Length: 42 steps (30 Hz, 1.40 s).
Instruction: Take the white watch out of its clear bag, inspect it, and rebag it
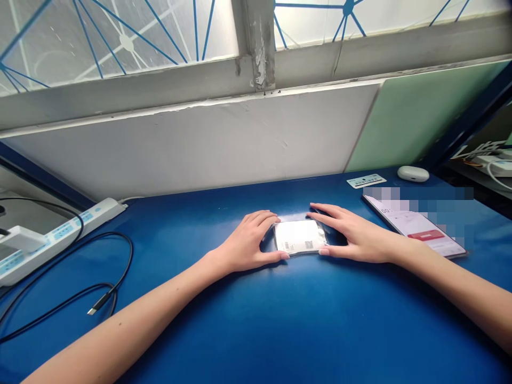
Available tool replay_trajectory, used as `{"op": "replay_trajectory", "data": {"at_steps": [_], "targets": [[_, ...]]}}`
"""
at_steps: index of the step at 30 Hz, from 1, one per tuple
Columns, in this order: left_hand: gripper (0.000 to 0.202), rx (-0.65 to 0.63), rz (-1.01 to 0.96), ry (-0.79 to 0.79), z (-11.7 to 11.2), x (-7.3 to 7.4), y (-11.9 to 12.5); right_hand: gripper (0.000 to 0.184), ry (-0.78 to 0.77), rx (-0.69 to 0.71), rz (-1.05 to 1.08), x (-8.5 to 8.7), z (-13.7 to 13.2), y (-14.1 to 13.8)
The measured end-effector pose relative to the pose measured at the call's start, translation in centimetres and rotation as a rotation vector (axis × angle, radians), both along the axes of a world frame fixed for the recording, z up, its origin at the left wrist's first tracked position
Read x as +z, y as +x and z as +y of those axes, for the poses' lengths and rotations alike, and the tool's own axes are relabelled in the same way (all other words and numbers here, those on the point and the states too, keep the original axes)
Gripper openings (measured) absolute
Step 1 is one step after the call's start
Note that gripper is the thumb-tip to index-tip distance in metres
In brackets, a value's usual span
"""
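Note:
A small flat white packet (296, 234) lies on the blue table (256, 325) in front of me. Clear plastic seems to wrap it, and a barcode and a square code are printed on its near edge. My left hand (250, 242) grips its left end, thumb along the near edge and fingers at the far corner. At the other end, my right hand (352, 234) has its thumb on the near right corner and its fingers reaching along the far edge. Whatever lies under the packet is hidden.
A phone (416, 224), partly pixelated, lies right of my right hand. Behind it are a printed card (366, 181) and a white earbud case (413, 174). On the left are a white power strip (86, 217) and a black cable (130, 250) with a USB-C plug. A wall (224, 144) borders the table.

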State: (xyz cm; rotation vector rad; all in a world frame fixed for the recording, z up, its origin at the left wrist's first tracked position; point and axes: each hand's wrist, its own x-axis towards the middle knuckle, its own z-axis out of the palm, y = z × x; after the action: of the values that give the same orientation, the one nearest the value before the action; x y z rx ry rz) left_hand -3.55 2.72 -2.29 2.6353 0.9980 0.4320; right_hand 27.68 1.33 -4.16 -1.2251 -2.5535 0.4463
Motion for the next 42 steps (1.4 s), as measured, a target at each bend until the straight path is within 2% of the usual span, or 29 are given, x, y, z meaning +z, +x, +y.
{"op": "replay_trajectory", "data": {"at_steps": [9,20,29,37,42], "targets": [[0.070,0.017,-0.010,-0.003,-0.1,0.0,0.1,0.090,0.031,0.020,-0.047,-0.3,0.1,0.3],[0.065,0.009,0.002,0.015,-0.2,0.1,0.1,0.088,0.016,0.031,-0.068,-0.1,0.2,0.3],[0.073,0.009,0.069,0.038,-0.2,0.0,0.1,0.087,0.026,0.018,-0.106,0.3,0.0,-0.1],[0.072,0.010,0.058,0.044,-0.2,0.0,0.1,0.085,0.055,0.020,-0.075,0.0,0.0,0.0],[0.073,0.012,0.061,0.041,-0.2,0.0,0.1,0.080,0.052,-0.022,-0.040,0.5,-0.5,-0.8]]}}
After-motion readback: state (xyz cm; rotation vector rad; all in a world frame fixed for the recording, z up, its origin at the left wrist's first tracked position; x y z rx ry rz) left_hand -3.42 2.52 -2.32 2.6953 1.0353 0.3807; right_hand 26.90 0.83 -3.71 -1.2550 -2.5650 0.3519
